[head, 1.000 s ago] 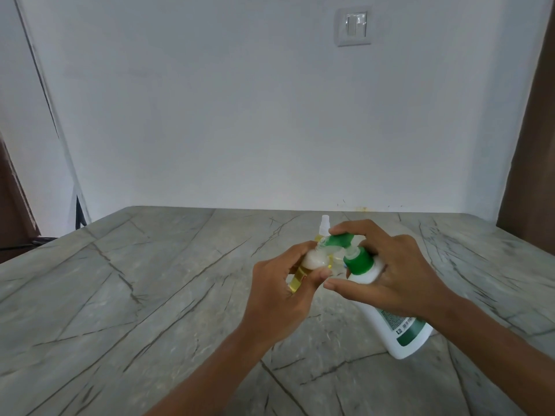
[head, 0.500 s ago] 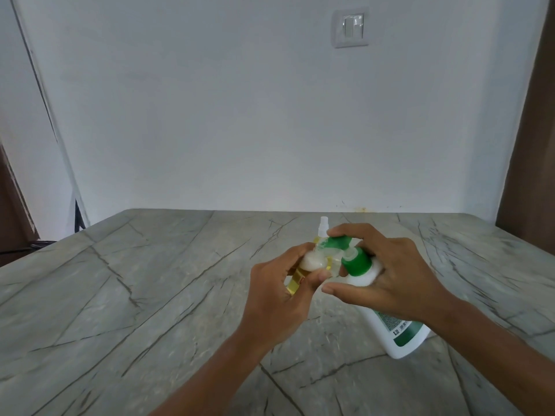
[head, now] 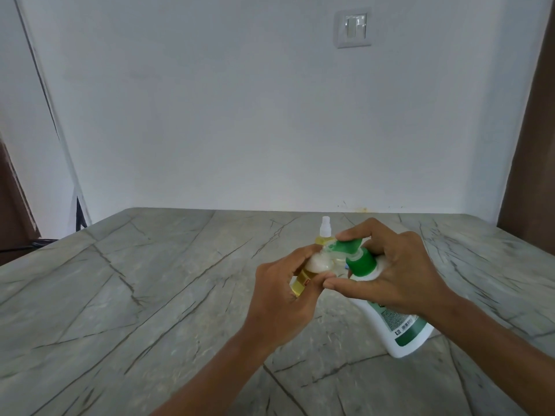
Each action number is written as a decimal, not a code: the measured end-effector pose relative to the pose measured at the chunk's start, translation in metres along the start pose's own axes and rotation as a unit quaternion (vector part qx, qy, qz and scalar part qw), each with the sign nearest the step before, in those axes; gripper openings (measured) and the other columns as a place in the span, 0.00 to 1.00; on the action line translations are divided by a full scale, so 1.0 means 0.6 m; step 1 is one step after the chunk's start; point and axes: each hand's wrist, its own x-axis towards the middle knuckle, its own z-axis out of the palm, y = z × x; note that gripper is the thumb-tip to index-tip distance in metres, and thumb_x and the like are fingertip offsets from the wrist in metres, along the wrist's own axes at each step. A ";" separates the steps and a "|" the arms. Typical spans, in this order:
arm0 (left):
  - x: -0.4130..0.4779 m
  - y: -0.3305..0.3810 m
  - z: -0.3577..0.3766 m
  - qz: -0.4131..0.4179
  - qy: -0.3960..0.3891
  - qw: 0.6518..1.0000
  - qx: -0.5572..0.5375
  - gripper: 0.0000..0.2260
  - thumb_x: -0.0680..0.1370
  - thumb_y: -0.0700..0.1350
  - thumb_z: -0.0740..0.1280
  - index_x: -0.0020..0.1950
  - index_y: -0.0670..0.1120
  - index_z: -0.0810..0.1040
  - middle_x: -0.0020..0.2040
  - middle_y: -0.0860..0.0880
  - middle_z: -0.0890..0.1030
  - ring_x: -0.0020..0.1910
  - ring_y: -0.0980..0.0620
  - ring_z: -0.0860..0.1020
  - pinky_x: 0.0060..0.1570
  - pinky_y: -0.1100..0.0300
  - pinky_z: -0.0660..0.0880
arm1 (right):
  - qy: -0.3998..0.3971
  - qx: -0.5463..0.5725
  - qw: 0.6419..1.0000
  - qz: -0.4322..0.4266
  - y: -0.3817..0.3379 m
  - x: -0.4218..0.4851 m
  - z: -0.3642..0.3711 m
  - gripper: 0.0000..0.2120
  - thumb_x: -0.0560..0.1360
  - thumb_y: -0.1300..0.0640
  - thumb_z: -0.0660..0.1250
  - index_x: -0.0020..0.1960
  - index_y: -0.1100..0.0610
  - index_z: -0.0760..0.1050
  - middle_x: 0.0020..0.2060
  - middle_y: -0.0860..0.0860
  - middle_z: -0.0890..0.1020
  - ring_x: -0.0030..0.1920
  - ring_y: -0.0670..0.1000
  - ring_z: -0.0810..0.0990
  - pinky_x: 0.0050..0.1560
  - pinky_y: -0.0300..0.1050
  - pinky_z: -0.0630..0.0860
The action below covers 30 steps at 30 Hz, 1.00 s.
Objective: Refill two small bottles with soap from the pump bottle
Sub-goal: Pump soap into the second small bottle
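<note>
Just below the middle of the frame, both hands meet over the grey veined table [head: 150, 295]. The left hand [head: 282, 298] is closed around a small bottle [head: 300, 282] of yellow liquid, holding it tilted so that its long axis runs from lower left up toward the right, its mouth raised to the pump. A blob of white foam or soap [head: 410, 264] sits at that mouth, so I cannot see the opening itself. The right hand [head: 399, 274] is wrapped around the neck of the white pump bottle [head: 402, 328], forefinger laid on top of the green pump head [head: 347, 246]; the bottle leans, its base down at the lower right on or near the table and its top pointing up and left, toward the small bottle. The green spout ends right at the foam, touching or nearly so. Everything now seems to hang on that one alignment: spout tip directly over the small bottle's mouth, the two axes meeting at an angle. If the left hand lets the little bottle sag, the soap would likely run down its side. Behind the hands, a second small bottle [head: 325, 234] with a clear spray top stands upright on the table, nearer the right hand, probably waiting its turn.
</note>
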 end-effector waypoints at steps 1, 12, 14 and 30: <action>0.001 0.000 0.000 -0.001 0.001 1.000 0.001 0.22 0.77 0.57 0.68 0.61 0.41 0.80 0.50 0.53 0.85 0.46 0.56 0.83 0.42 0.55 0.81 | -0.005 -0.008 1.000 0.001 0.000 0.001 0.000 0.27 0.62 0.39 0.78 0.55 0.46 0.74 0.36 0.39 0.83 0.34 0.40 0.82 0.33 0.32 0.77; 0.003 -0.002 -0.003 -0.009 0.010 1.000 -0.004 0.18 0.77 0.52 0.70 0.61 0.41 0.80 0.48 0.54 0.85 0.45 0.55 0.83 0.41 0.57 0.81 | -0.014 -0.045 0.999 -0.002 -0.003 0.000 0.000 0.25 0.67 0.36 0.72 0.60 0.44 0.71 0.37 0.37 0.82 0.34 0.37 0.81 0.34 0.29 0.74; 0.002 -0.003 -0.002 -0.008 0.008 1.000 -0.004 0.18 0.77 0.52 0.70 0.61 0.41 0.80 0.49 0.54 0.85 0.46 0.55 0.83 0.41 0.57 0.81 | -0.007 -0.023 1.000 0.010 -0.003 0.001 0.000 0.25 0.66 0.38 0.76 0.58 0.45 0.73 0.34 0.39 0.83 0.32 0.41 0.82 0.32 0.35 0.77; 0.004 0.003 -0.003 -0.006 0.009 1.000 0.010 0.18 0.77 0.53 0.70 0.59 0.42 0.81 0.46 0.55 0.84 0.43 0.57 0.82 0.40 0.64 0.79 | -0.027 -0.050 0.998 0.005 -0.005 -0.002 -0.002 0.28 0.66 0.35 0.73 0.61 0.44 0.71 0.38 0.36 0.81 0.35 0.37 0.80 0.35 0.25 0.71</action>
